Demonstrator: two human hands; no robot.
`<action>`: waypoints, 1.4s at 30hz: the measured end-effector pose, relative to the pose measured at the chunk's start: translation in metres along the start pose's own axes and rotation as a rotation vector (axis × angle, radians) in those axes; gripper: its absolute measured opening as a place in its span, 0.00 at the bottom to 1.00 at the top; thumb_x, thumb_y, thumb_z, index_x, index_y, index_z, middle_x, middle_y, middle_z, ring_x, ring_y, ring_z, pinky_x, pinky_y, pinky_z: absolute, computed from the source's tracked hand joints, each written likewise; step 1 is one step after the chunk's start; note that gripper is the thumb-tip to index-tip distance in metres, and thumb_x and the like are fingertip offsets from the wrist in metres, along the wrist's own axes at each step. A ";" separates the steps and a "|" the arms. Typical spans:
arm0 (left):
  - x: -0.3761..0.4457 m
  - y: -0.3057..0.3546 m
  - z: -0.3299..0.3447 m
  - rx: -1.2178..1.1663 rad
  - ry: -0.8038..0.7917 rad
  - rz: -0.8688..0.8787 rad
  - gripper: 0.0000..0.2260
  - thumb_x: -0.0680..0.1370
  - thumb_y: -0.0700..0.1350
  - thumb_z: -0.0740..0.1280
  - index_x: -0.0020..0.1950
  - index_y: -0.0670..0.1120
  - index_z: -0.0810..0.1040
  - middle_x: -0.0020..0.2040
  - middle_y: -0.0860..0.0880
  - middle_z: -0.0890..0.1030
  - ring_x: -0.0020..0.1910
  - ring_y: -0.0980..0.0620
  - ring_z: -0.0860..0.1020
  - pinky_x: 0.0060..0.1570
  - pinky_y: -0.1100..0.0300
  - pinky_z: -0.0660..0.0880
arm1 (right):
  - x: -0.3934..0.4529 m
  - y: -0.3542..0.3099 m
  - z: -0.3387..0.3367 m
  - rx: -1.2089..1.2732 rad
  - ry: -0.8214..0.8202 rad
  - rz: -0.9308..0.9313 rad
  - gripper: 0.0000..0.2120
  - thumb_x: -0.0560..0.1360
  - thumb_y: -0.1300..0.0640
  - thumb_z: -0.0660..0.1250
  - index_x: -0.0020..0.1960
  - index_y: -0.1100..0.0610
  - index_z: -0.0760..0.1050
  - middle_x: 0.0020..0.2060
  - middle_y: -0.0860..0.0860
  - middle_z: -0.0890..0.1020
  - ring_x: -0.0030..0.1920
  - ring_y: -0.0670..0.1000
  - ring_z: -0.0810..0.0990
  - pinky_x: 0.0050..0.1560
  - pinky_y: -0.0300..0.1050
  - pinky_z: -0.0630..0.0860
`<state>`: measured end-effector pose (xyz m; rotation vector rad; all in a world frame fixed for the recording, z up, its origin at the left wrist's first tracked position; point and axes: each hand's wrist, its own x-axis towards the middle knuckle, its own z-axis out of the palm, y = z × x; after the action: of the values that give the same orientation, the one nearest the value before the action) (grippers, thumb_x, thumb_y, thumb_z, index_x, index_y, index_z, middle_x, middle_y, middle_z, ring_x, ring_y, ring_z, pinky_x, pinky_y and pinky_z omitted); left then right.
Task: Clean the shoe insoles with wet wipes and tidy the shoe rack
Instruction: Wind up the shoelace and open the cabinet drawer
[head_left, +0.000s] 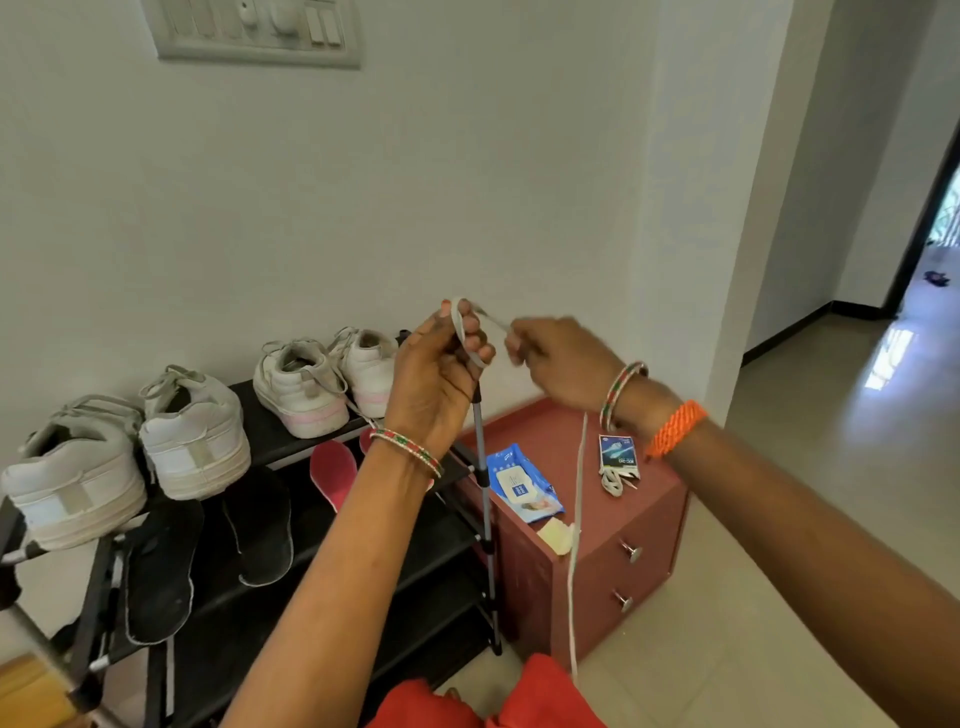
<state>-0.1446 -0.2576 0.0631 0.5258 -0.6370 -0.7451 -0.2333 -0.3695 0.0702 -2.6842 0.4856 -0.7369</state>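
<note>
My left hand (434, 371) is raised in front of the wall with a white shoelace (576, 488) looped around its fingers. My right hand (558, 358) pinches the same lace beside it, and the long free end hangs down past the cabinet. Two pairs of white sneakers stand on top of the black shoe rack (270, 441): one pair (132, 452) at the left, the other (322, 382) near the wall. Black insoles (208, 545) and a red insole (332, 475) lie on the shelf below. A blue wet wipes pack (524, 483) rests on the cabinet.
A reddish-brown two-drawer cabinet (644, 530) stands right of the rack, carrying a small lace packet (617, 457) with another lace and a used wipe (556, 535) at its front edge. Tiled floor and a hallway open to the right. A switch panel (254, 31) is on the wall.
</note>
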 end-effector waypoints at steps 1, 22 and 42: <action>0.002 0.002 -0.001 0.007 0.000 0.023 0.11 0.82 0.39 0.54 0.44 0.41 0.74 0.31 0.51 0.76 0.26 0.58 0.73 0.30 0.66 0.74 | -0.009 -0.003 0.008 -0.009 -0.108 -0.020 0.15 0.75 0.64 0.57 0.33 0.48 0.66 0.31 0.42 0.73 0.35 0.49 0.73 0.41 0.45 0.72; -0.002 -0.016 -0.022 0.751 0.043 0.213 0.10 0.79 0.32 0.59 0.43 0.42 0.76 0.32 0.52 0.82 0.33 0.58 0.80 0.38 0.65 0.77 | -0.038 -0.035 -0.008 0.154 -0.273 -0.300 0.10 0.79 0.64 0.58 0.42 0.60 0.74 0.31 0.42 0.74 0.32 0.37 0.74 0.35 0.30 0.68; -0.021 -0.033 -0.031 0.491 -0.102 -0.068 0.18 0.83 0.44 0.50 0.46 0.39 0.77 0.34 0.46 0.80 0.31 0.53 0.77 0.34 0.63 0.75 | -0.002 0.018 -0.002 -0.012 -0.100 -0.058 0.13 0.77 0.63 0.58 0.37 0.51 0.71 0.33 0.46 0.77 0.35 0.50 0.75 0.40 0.45 0.70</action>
<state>-0.1501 -0.2565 0.0138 0.9677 -0.9080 -0.6819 -0.2407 -0.3853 0.0639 -2.7412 0.3898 -0.6133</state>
